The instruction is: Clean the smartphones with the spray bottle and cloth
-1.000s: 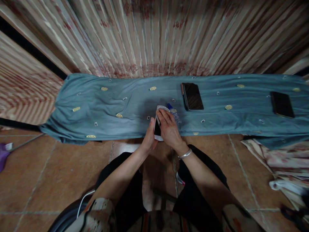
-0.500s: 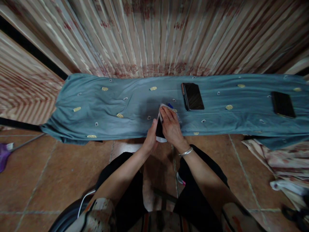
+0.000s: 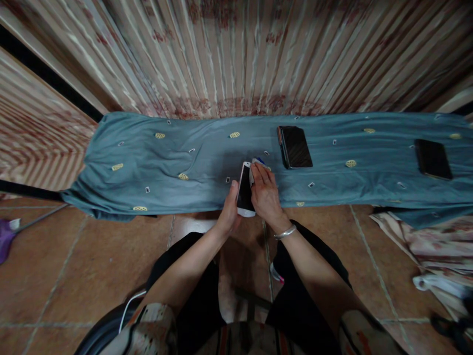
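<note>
A white smartphone [image 3: 244, 195] with a dark screen is tilted over the near edge of the cloth-covered bench. My left hand [image 3: 229, 209] grips it along its left side, thumb on the edge and the other fingers hidden beneath. Over the right part of the screen lies my right hand [image 3: 266, 195], fingers bent together. A pale, thin cloth or wipe [image 3: 252, 172] shows under those fingers, with a bit of blue beyond the fingertips. Most of this wipe is hidden by the hand.
A blue-green patterned sheet [image 3: 207, 148] covers the long bench. On it, a dark phone-like device with a brown edge [image 3: 296, 148] lies right of my hands, and a black wallet-like case [image 3: 433, 159] farther right. A pleated curtain [image 3: 229, 59] hangs behind.
My right hand has slid slightly right across the phone with the pale wipe, baring more of the screen and the phone's white top edge. The left hand keeps its grip.
</note>
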Demonstrator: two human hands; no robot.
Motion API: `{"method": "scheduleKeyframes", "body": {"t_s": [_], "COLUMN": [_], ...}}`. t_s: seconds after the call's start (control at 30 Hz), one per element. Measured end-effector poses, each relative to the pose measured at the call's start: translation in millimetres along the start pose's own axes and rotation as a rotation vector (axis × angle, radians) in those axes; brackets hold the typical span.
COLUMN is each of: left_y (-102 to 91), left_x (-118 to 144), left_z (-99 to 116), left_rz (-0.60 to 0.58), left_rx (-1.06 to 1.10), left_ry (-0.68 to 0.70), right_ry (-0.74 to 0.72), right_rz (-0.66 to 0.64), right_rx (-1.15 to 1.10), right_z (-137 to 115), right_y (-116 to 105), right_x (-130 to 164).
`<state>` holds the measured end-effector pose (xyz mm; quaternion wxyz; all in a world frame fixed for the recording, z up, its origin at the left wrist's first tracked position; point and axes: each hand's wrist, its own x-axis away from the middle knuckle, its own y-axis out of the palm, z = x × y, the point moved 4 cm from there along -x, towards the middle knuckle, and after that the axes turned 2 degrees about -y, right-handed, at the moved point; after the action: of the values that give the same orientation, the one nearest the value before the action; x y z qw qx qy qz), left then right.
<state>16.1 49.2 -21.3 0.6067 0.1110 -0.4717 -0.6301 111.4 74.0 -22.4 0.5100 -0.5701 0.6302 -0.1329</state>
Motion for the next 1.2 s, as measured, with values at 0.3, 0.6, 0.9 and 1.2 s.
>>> {"method": "scheduleKeyframes", "body": {"t_s": [0.3, 0.6, 0.9, 1.2], "left_y": [-1.4, -3.6, -3.7, -6.8], "left_x": [-2, -4, -7, -9], "left_z": [6, 15, 25, 30], "left_rz": [0.007, 0.029, 0.105, 0.135], "left_rx": [-0.004, 0.011, 0.036, 0.028], "left_ry": [-0.012, 0.014, 0.052, 0.050], "right_ry": [0.005, 0.008, -0.039, -0.065], "right_rz": [0.011, -0.010, -0.004, -0.051], "right_rx": [0.016, -0.014, -0.019, -0.070], "right_z": [-1, -6, -18, -27], "right_y": [3, 9, 9, 9], "right_x": [3, 9, 16, 26]}}
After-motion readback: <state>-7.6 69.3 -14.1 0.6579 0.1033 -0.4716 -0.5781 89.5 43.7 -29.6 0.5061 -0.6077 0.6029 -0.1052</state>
